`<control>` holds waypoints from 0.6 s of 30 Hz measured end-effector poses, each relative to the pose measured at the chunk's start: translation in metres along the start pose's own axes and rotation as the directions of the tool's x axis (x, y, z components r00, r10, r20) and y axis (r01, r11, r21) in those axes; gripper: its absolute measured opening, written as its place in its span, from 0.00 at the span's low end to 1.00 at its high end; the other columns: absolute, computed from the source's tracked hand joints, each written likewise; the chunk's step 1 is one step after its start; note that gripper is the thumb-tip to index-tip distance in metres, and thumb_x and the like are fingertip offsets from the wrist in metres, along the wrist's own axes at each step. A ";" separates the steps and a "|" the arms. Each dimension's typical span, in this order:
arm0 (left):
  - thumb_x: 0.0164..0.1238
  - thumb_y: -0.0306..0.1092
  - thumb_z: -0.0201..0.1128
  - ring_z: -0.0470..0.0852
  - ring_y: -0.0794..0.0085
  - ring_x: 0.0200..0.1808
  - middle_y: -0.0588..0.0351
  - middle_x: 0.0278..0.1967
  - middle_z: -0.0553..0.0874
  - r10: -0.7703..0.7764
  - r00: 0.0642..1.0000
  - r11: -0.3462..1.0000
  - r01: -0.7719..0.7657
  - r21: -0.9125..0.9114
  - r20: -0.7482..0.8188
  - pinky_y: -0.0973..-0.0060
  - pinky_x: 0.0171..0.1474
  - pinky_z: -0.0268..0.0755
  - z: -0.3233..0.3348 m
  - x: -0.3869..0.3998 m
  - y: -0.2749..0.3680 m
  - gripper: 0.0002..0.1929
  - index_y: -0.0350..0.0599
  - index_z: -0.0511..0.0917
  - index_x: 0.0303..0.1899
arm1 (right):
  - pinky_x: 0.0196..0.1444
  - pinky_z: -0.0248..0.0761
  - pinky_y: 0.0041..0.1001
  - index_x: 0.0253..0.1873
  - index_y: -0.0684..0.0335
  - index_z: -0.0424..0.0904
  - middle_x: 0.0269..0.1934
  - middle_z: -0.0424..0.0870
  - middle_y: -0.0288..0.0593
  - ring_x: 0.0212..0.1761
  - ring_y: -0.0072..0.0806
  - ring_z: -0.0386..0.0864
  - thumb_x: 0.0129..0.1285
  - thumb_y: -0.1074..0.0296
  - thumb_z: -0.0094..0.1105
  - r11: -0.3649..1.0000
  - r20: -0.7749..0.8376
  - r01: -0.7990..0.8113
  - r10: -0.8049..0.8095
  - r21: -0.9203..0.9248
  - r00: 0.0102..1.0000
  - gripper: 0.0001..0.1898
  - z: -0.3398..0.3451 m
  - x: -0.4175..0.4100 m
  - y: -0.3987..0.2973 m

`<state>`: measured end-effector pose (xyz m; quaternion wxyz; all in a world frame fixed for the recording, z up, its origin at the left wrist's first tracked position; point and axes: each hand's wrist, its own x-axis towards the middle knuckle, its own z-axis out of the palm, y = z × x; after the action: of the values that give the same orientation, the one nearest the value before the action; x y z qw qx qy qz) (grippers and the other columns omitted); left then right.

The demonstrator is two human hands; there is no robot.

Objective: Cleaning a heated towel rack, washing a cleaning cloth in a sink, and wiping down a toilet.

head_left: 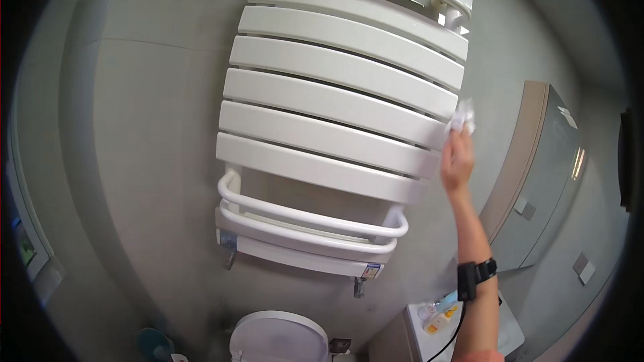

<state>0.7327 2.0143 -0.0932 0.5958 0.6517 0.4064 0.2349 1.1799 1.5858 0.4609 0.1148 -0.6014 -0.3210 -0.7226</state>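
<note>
A white towel-rail radiator (342,90) with wide flat slats hangs on the grey wall. Raised at its right edge, my right hand (459,158) grips a crumpled white cloth or tissue (462,116). The cloth is at the slat ends, around the middle of the radiator's height; whether it presses on them I cannot tell. A black device is strapped to my right forearm, and a cable runs down from it. Two curved white bars (312,216) project below the slats. My left hand is out of view.
Below the radiator is a toilet with its lid raised (279,334). At lower right, a counter (417,314) holds a pump bottle (438,321) and other items. A mirrored cabinet (538,176) projects from the right wall. A teal round object (153,344) sits at lower left.
</note>
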 end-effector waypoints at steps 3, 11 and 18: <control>0.70 0.44 0.58 0.78 0.59 0.52 0.44 0.55 0.78 -0.003 0.994 1.000 0.005 0.026 -0.112 0.68 0.53 0.70 0.006 -0.009 0.025 0.28 0.28 0.68 0.61 | 0.62 0.62 0.41 0.58 0.72 0.72 0.68 0.60 0.62 0.62 0.53 0.68 0.65 0.64 0.50 0.996 0.054 -0.042 0.046 -0.074 0.997 0.20 0.032 0.071 -0.013; 0.70 0.46 0.58 0.79 0.61 0.45 0.45 0.47 0.80 -0.057 0.996 0.998 0.059 0.030 -0.066 0.68 0.47 0.71 -0.001 0.029 -0.074 0.26 0.27 0.72 0.55 | 0.63 0.60 0.46 0.56 0.70 0.73 0.70 0.54 0.67 0.62 0.57 0.67 0.61 0.43 0.52 0.995 -0.030 -0.003 0.000 -0.103 1.000 0.32 0.158 0.164 -0.157; 0.70 0.50 0.58 0.78 0.62 0.45 0.46 0.46 0.81 -0.064 0.979 0.990 0.086 0.108 -0.192 0.69 0.47 0.71 -0.034 0.002 -0.092 0.28 0.29 0.73 0.53 | 0.71 0.50 0.43 0.62 0.70 0.70 0.72 0.51 0.61 0.71 0.51 0.58 0.64 0.38 0.46 0.970 0.074 0.216 -0.208 -0.111 0.975 0.37 0.237 0.228 -0.288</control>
<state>0.6842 2.0322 -0.1769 0.5243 0.6443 0.4981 0.2488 1.1522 2.0003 0.5989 -0.0089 -0.5914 -0.3433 -0.7296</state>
